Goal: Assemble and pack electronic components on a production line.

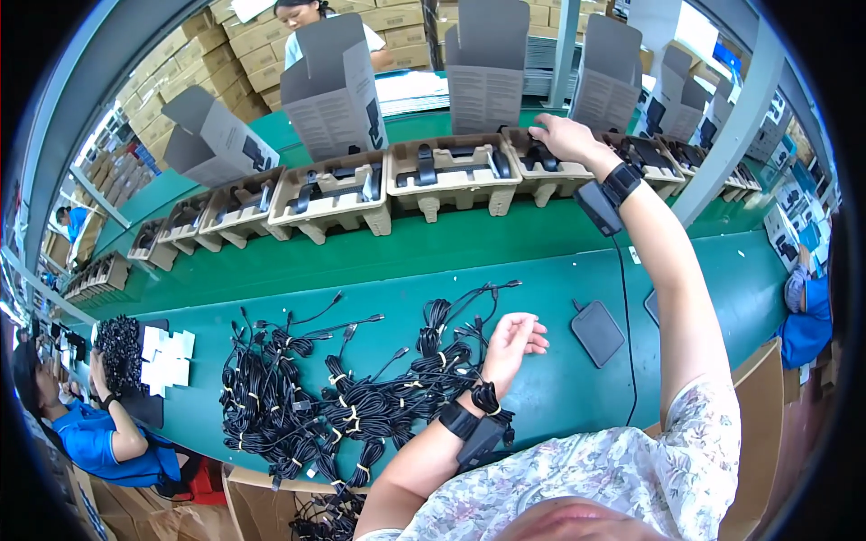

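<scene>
My right hand [566, 140] reaches forward to a moulded brown pulp tray [548, 183] in the row on the raised ledge. Its fingers are bent down at a black part [540, 160] in that tray; what they grip is hidden. My left hand [514, 344] is above the near bench with the palm turned inward and the fingers loosely curled, nothing visible in it. A bundle of black cable [485, 398] lies against the left wrist. Beside that arm spreads a pile of tied black cables [361, 406] with pale ties.
More pulp trays with black parts, such as one [329, 194], line the ledge. Open grey boxes [329, 99] stand behind them. A flat black device [597, 334] lies on the green bench [550, 270]. A metal post [735, 117] rises at right. Co-workers sit at both sides.
</scene>
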Action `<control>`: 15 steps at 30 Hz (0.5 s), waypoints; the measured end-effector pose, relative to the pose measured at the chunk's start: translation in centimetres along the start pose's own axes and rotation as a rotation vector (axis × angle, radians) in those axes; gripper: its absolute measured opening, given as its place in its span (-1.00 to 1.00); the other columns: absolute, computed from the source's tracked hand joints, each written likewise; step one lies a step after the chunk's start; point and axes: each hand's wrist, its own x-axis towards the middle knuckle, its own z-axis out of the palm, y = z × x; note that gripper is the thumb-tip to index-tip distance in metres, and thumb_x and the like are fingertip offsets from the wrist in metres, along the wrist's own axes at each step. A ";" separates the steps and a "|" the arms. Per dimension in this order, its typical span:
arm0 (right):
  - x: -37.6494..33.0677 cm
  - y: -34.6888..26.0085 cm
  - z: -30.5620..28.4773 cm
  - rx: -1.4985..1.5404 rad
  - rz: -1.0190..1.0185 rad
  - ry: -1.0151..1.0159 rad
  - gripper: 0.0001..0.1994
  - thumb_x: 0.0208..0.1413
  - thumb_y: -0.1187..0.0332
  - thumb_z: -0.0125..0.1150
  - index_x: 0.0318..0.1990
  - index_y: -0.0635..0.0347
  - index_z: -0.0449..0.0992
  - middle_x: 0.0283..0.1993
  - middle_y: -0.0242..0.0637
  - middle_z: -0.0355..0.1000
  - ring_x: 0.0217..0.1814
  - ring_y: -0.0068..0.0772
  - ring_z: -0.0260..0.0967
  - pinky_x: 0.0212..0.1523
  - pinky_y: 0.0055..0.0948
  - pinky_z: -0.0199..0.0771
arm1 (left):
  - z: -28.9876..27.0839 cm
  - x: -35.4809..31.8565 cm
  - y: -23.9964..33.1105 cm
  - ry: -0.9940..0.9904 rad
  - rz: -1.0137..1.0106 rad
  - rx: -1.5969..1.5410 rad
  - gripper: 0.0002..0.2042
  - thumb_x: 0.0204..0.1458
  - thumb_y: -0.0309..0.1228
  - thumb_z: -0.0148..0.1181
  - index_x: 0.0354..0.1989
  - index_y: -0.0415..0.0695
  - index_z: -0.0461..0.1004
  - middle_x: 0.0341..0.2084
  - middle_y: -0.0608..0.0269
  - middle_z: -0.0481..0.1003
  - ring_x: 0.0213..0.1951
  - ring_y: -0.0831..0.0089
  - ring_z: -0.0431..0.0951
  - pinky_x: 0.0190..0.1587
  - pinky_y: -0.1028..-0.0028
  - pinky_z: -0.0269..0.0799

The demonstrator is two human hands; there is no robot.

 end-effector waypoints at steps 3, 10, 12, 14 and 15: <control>2.5 1.3 1.8 0.145 0.032 -0.158 -0.60 0.17 0.13 -0.11 -0.08 0.31 0.38 -0.24 -0.01 0.45 -0.21 -0.11 0.41 -0.19 -0.28 0.35 | -0.6 0.1 -0.5 -0.002 0.023 -0.005 -0.80 0.16 -0.35 -0.10 -0.15 -0.21 0.27 -0.33 0.14 0.40 -0.35 0.44 0.46 -0.28 0.50 0.43; 4.0 -1.2 1.0 0.644 0.433 -0.138 -0.57 0.13 0.12 -0.07 -0.19 0.43 0.43 -0.29 0.02 0.45 -0.22 -0.13 0.41 -0.18 -0.31 0.35 | -1.7 -0.1 -0.3 0.014 -0.014 -0.035 -0.79 0.17 -0.34 -0.10 -0.15 -0.22 0.26 -0.32 0.14 0.40 -0.36 0.46 0.47 -0.30 0.51 0.43; 4.2 -0.4 1.6 0.582 0.428 -0.161 -0.59 0.12 0.14 -0.06 -0.21 0.42 0.44 -0.28 0.03 0.45 -0.24 -0.13 0.43 -0.20 -0.30 0.38 | -1.6 -0.1 -0.3 0.011 -0.005 -0.037 -0.79 0.16 -0.34 -0.10 -0.15 -0.22 0.26 -0.32 0.14 0.41 -0.35 0.46 0.47 -0.30 0.52 0.43; 4.2 1.3 2.8 0.521 0.437 -0.181 -0.61 0.11 0.16 -0.05 -0.23 0.41 0.46 -0.27 0.04 0.45 -0.25 -0.13 0.45 -0.23 -0.30 0.40 | -1.7 -0.2 -0.1 0.000 -0.021 -0.033 -0.79 0.16 -0.34 -0.09 -0.15 -0.22 0.26 -0.32 0.14 0.41 -0.35 0.47 0.47 -0.30 0.52 0.43; 3.9 1.5 3.1 0.295 0.353 -0.168 -0.62 0.10 0.16 -0.04 -0.24 0.39 0.47 -0.27 0.03 0.45 -0.26 -0.13 0.45 -0.25 -0.29 0.41 | -1.8 -0.2 -0.1 0.002 -0.016 -0.036 -0.79 0.16 -0.34 -0.09 -0.15 -0.22 0.26 -0.32 0.14 0.41 -0.35 0.47 0.47 -0.30 0.52 0.43</control>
